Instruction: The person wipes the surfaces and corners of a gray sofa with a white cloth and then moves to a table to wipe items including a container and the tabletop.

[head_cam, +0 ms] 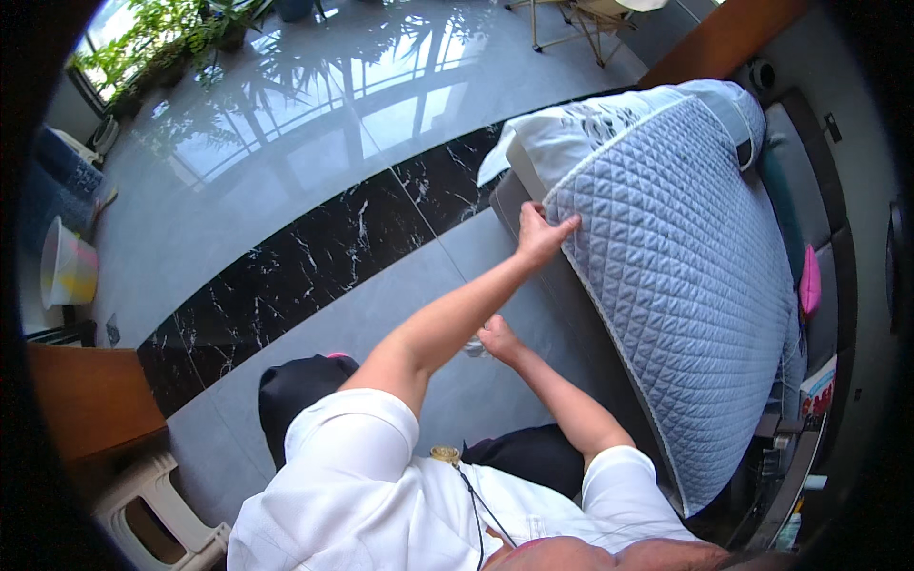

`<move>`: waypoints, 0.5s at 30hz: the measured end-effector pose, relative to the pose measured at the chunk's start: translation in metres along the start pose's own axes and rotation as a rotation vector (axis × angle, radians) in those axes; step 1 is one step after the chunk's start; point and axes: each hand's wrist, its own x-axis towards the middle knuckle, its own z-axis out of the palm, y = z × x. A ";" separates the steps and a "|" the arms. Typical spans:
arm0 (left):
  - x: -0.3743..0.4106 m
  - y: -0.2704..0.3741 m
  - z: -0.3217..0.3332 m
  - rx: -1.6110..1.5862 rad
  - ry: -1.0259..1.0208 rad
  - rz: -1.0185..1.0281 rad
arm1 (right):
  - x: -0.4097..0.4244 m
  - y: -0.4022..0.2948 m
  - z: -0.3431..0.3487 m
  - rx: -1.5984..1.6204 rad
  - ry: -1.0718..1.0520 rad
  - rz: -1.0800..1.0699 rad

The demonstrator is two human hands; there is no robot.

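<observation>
A light blue-grey quilted bed cover (664,250) lies over the bed on the right, its piped edge running along the near side. My left hand (543,234) is at the cover's edge near the foot corner, thumb on top and fingers curled at the rim. Lower down, my right hand (502,340) is beside the bed, above the floor, its fingers closed about a small whitish, translucent thing (474,348) that is partly hidden. White patterned bedding (571,132) shows beyond the cover and hangs over the bed's corner. The dark grey bed frame (600,328) shows beneath.
A pink cushion (810,280) rests by the headboard. At left are a translucent bucket (70,264), a wooden cabinet (96,400) and a light plastic stool (161,524). Potted plants (186,46) line the window; a folding chair's legs (571,28) stand at the top.
</observation>
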 end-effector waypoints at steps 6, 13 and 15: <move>-0.009 0.016 0.001 -0.435 -0.096 -0.290 | -0.035 -0.002 0.021 -0.118 -0.112 -0.014; -0.022 0.044 0.017 -0.713 0.137 -0.158 | -0.048 -0.015 0.006 -0.185 -0.002 -0.048; -0.022 0.047 0.019 -0.582 0.277 -0.038 | -0.049 -0.063 0.006 -0.151 0.088 -0.103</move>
